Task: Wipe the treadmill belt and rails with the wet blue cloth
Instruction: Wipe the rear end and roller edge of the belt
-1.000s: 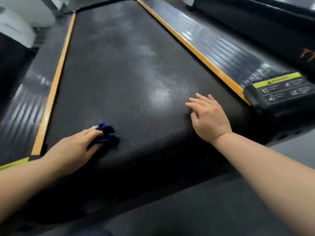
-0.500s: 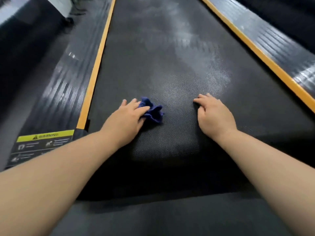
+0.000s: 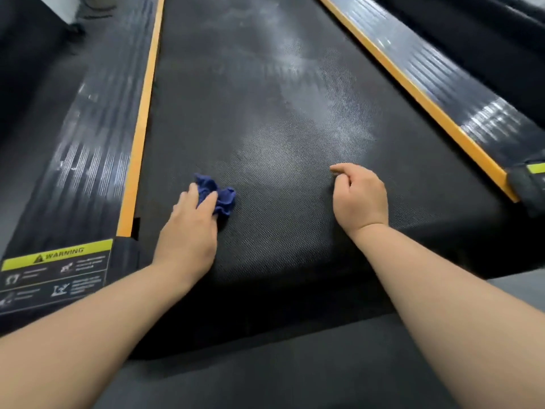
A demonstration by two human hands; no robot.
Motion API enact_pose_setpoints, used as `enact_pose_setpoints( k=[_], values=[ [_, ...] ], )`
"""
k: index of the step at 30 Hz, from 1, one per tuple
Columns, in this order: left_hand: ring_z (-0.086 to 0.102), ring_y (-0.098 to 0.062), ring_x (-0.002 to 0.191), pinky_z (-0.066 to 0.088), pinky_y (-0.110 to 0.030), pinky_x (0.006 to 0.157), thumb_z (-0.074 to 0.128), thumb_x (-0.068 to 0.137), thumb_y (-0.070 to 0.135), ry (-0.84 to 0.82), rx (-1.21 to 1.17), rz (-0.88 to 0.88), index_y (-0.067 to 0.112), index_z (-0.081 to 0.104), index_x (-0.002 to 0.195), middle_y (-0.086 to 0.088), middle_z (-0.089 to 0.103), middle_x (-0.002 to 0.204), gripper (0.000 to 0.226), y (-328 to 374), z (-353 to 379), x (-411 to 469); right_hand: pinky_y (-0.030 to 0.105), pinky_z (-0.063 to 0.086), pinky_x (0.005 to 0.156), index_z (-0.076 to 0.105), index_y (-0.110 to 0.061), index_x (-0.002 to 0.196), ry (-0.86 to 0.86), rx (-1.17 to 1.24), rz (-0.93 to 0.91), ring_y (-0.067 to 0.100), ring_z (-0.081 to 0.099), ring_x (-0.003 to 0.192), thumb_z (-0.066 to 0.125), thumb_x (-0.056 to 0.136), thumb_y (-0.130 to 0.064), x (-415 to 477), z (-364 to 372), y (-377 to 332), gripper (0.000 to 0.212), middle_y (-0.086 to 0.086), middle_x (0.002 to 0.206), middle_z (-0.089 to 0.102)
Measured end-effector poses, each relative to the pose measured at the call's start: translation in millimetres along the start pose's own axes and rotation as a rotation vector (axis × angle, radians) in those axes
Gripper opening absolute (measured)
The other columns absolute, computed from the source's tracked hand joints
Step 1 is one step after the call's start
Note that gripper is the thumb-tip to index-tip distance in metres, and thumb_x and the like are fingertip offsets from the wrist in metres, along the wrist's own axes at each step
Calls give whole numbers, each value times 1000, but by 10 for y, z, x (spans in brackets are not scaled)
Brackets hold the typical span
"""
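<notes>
Grips the blue cloth (image 3: 222, 199) in curled fingers of the left hand (image 3: 191, 228) at the near end of the belt (image 3: 206, 84), left of centre, facing the hazy stretch (image 3: 333, 113) ahead along its length; braces the right hand (image 3: 359, 199), curled and empty, right of centre.

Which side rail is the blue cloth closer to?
The left rail, whose end bears the WARNING label; the blue cloth, held by the left hand on the belt, lies far from the right rail.

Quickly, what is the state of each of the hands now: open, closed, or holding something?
Left hand: closed on the blue cloth, pressing it on the belt.
Right hand: closed, fingers curled, holding nothing.
</notes>
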State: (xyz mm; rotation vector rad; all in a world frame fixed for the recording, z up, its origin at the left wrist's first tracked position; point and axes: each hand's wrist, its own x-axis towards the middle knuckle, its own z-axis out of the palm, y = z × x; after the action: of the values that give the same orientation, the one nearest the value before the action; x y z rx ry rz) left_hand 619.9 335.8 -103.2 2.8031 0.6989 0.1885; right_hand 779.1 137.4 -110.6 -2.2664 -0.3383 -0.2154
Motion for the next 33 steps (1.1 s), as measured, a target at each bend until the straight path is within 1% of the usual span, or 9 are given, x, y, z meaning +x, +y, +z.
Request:
enact_pose_setpoints(
  k=[5,9,11,13,16,23,26,30,33],
  values=[
    [25,-31,140,17,-37,114,41,99,15,35,-130,273,16,45,139,-13,24,155,40,1177,445,-14,23,41,90,70,-18,105,221,173,29,13,55,102,39,87,-12,-314,-473,419,36,-11,99,63],
    [33,-25,136,20,-36,115,46,97,19,-148,-378,429,23,48,137,-1,37,149,41,2370,699,123,17,43,85,70,-18,92,420,260,125,12,60,88,43,82,-14,-678,-967,1133,29,-5,90,66],
    [39,-14,132,23,-24,112,54,89,14,-280,-527,463,27,51,135,5,45,143,48,2854,701,112,30,51,84,67,-28,88,437,388,281,15,62,84,45,84,-27,-726,-1115,1435,22,-3,88,68],
    [50,-7,117,35,-19,98,53,80,20,-424,-708,380,37,55,126,9,56,126,49,3184,689,34,43,53,76,65,-28,92,418,720,533,22,63,82,46,87,-40,-701,-1226,1584,23,-1,91,67],
    [50,-6,114,40,-24,100,42,71,18,-504,-987,227,37,57,114,5,56,129,50,3427,715,-37,39,56,67,54,-26,121,183,1317,808,24,66,91,48,93,-47,-641,-1313,1608,36,4,112,65],
    [58,-14,115,48,-31,98,27,83,-17,-446,-1203,-78,18,56,114,-3,55,129,55,3328,709,-220,54,54,83,45,-29,129,96,1543,835,26,65,105,69,85,-28,-678,-1359,1508,50,2,121,63],
    [63,-7,104,50,-23,91,36,83,-12,-237,-859,91,25,62,103,4,64,117,49,3116,701,-193,45,51,94,55,-29,124,279,1280,755,17,64,106,71,79,-14,-736,-1253,1528,50,-2,116,65],
    [46,8,121,31,-17,104,44,91,6,-152,-193,436,39,55,125,17,58,125,48,2868,619,-96,13,41,96,66,-19,118,651,490,239,17,57,107,67,79,-3,-644,-1436,1571,42,5,116,59],
    [28,-4,139,16,-26,115,41,97,15,-162,-57,478,35,52,131,17,43,144,41,2622,592,5,32,42,96,66,-12,119,638,98,12,29,53,105,65,78,-2,-333,-1477,1662,43,13,116,60]
  ],
)
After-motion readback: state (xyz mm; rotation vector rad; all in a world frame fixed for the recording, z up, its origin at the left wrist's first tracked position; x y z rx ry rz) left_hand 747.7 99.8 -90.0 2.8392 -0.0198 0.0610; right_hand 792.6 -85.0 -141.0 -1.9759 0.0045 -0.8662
